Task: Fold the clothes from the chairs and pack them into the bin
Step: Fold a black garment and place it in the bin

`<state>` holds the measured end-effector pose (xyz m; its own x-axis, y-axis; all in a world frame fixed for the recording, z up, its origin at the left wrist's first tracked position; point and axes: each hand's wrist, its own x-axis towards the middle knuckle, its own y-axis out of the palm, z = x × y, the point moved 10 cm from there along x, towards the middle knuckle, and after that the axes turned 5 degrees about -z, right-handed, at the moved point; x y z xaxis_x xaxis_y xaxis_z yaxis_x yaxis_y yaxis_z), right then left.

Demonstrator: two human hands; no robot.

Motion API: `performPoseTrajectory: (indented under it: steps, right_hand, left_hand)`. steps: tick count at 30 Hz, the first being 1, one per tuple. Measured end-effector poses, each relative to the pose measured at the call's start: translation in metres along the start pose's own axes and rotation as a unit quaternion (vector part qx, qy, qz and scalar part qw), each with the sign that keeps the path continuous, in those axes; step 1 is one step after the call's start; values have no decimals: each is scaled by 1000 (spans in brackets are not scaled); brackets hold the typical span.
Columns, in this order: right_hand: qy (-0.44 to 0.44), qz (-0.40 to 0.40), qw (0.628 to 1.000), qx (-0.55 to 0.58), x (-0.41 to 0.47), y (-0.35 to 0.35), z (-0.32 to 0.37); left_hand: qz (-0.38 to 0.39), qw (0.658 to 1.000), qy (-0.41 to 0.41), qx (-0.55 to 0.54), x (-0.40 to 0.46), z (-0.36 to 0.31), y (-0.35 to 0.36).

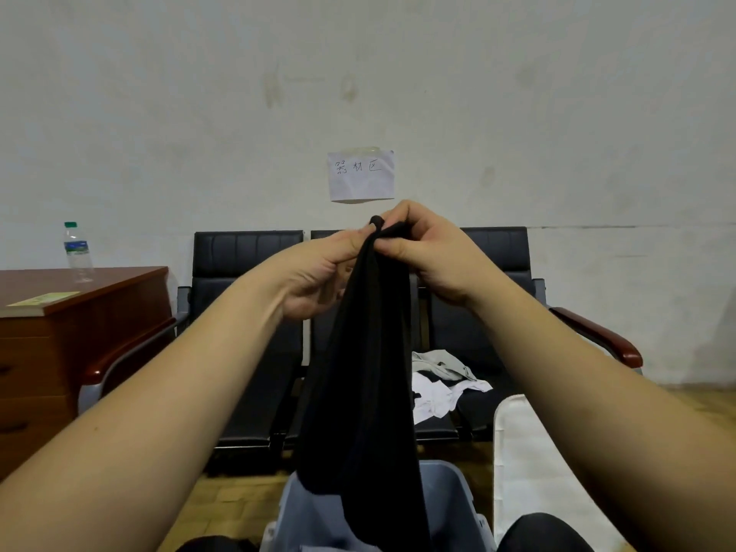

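Grey plastic bin [450, 496] nearest, low down, just under the hanging end of a black cloth [370, 392]. White cloth [517, 464] beside the bin on the right. Higher up, left hand [318, 276] and right hand [430, 253] held close together, fingers curled tight, pinched the top of the black cloth. Behind, black chairs [247, 264] with light clothes [442, 380] piled on one seat. Brown tabletop [59, 288] on the left with a bottle [77, 251]. Paper sign [361, 175] stuck on the wall.

The black garment [366, 372] hangs across the middle chair [324, 237], hiding most of it. At six o'clock, the bin [450, 500] runs off the bottom edge, its contents unseen.
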<state>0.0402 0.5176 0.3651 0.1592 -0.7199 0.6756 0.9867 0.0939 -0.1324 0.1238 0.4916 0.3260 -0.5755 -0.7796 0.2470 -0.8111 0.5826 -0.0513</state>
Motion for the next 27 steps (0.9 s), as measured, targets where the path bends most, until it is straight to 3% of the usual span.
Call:
performPoseTrajectory:
  steps: [6,9,11,15,18,20,24,27]
  right_hand:
    - [26,-22,986,-161,2,-17,-15]
    - [46,-63,980,-182,6,-33,-26]
    - [63,-91,980,-167,7,-43,-31]
    - [94,-125,978,-138,5,-65,-35]
    - [111,-134,975,-140,0,-82,-46]
    - [114,-145,971,-151,-4,-96,-56]
    - [151,-136,959,-197,-13,-116,-86]
    - [197,-105,935,-277,-16,-131,-117]
  left_hand:
    - [-61,992,-13,112,-6,15,-20]
    - [12,986,-48,161,-16,45,-13]
    - [38,958,-93,270,-19,71,-19]
    - [-68,887,-114,443,-10,95,-61]
    - [-129,873,-85,463,-6,95,-89]
    - [-174,882,-58,433,-1,90,-107]
    - [-236,943,-77,222,14,108,-133]
    - [-253,959,-83,101,34,131,-142]
